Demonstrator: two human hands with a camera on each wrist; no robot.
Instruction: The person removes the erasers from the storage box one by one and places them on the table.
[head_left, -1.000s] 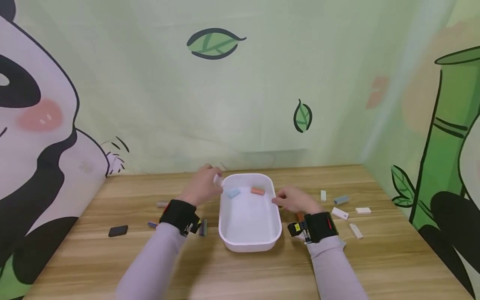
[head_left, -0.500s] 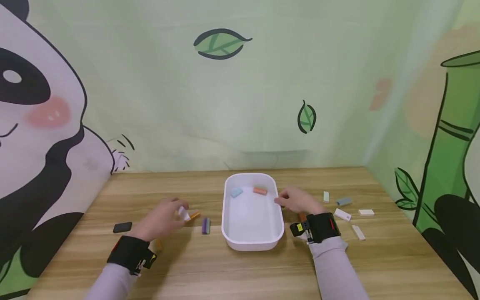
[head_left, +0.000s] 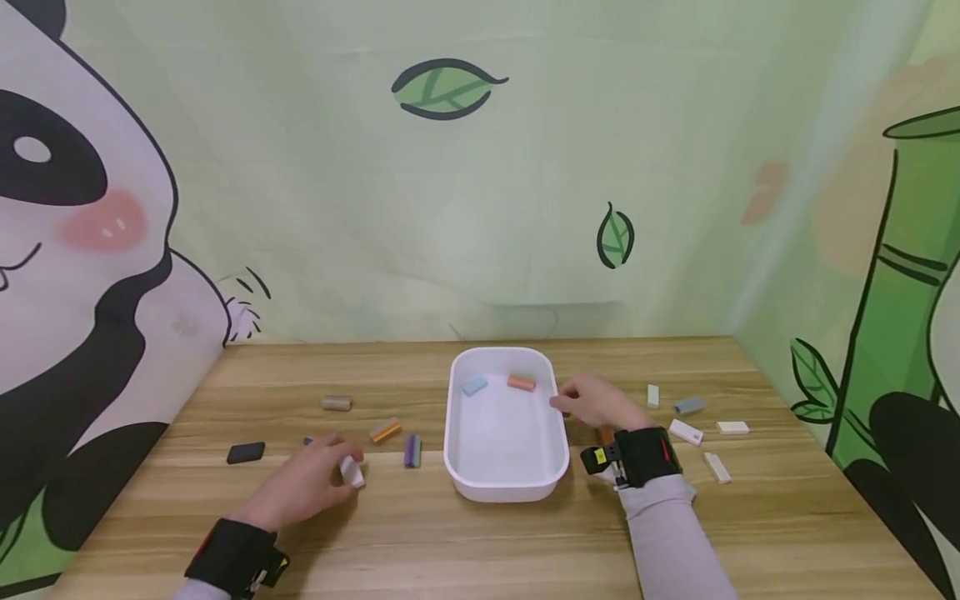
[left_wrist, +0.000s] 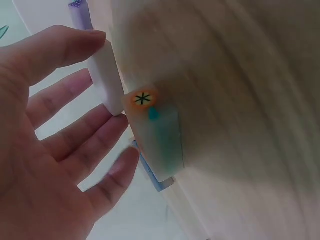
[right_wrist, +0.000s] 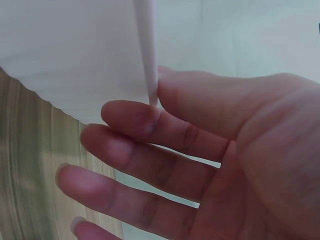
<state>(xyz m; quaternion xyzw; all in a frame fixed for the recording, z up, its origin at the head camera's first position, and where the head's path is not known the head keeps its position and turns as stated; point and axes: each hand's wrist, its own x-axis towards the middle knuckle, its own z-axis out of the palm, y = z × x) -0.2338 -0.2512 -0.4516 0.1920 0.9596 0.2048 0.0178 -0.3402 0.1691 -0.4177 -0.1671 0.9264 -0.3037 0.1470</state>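
My left hand (head_left: 303, 483) pinches a small white block (head_left: 351, 472) low over the left of the table, left of the white tray (head_left: 506, 493). In the left wrist view the thumb and fingers lie along the white block (left_wrist: 106, 80). Close beyond it is a translucent block (left_wrist: 157, 140) with an orange flower-like mark and teal in it. With thumb and index finger, my right hand (head_left: 600, 404) pinches the tray's right rim, also seen in the right wrist view as a white wall (right_wrist: 90, 55). Inside the tray lie a light blue block (head_left: 474, 385) and an orange block (head_left: 521, 382).
Left of the tray lie a purple-and-green block (head_left: 412, 451), an orange striped block (head_left: 386, 430), a grey-brown block (head_left: 337, 403) and a black block (head_left: 246, 452). Several white blocks and a grey-blue block (head_left: 689, 405) lie on the right. A printed cloth (head_left: 525, 167) hangs behind.
My left hand has carried the white block from the tray's left rim leftward and nearer to me, down toward the table. The right hand has stayed on the tray's rim.
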